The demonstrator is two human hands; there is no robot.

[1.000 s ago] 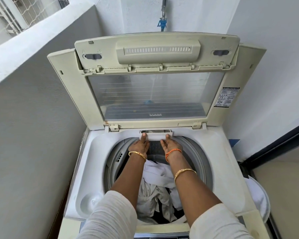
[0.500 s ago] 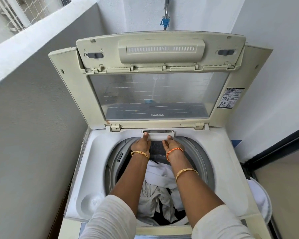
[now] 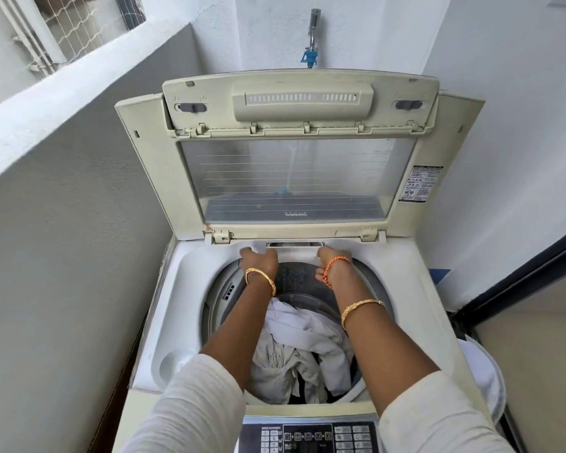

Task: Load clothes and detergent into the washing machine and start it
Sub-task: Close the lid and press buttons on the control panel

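Note:
The top-load washing machine [image 3: 190, 289] stands with its lid [image 3: 294, 178] propped upright. Pale, crumpled clothes [image 3: 301, 341] fill the drum. At the back rim, in the middle, is the slot of the detergent drawer [image 3: 294, 245]. My left hand [image 3: 260, 258] rests on the rim just left of the slot, fingers spread and holding nothing. Just right of the slot, my right hand [image 3: 332, 263] has its fingers curled, with nothing in them. Both forearms reach across the drum. The control panel [image 3: 311, 436] lies at the bottom edge of the view.
A grey wall runs close along the left side. A tap [image 3: 312, 34] with a blue fitting sticks out of the wall behind the lid. A white basket [image 3: 484, 380] sits low at the right, beside a dark door frame [image 3: 520, 279]. A round recess [image 3: 177, 364] marks the machine's front left corner.
Both hands were pressed together on the white drawer front. They have now moved apart to either side of it, and the drawer front sits further back in its slot.

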